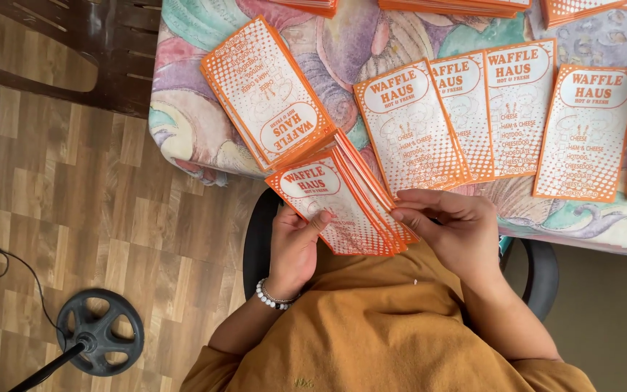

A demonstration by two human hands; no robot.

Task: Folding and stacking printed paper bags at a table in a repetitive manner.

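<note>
Over the flowery worktop [190,123], left hand [293,243] pinches the fanned flyers [342,210], long axis slanting away, right hand [453,229] fingers curled on their near edge.

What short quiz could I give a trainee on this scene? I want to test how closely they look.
1. True or false: both hands grip one stack of orange-and-white paper sleeves.
2. Which wrist wears a bead bracelet?
3. The pile on the table corner lies: A) left of the held stack, B) on the floor.

Key:
1. True: left hand and right hand hold the held stack.
2. Left: bracelet.
3. A: pile, table.
</note>
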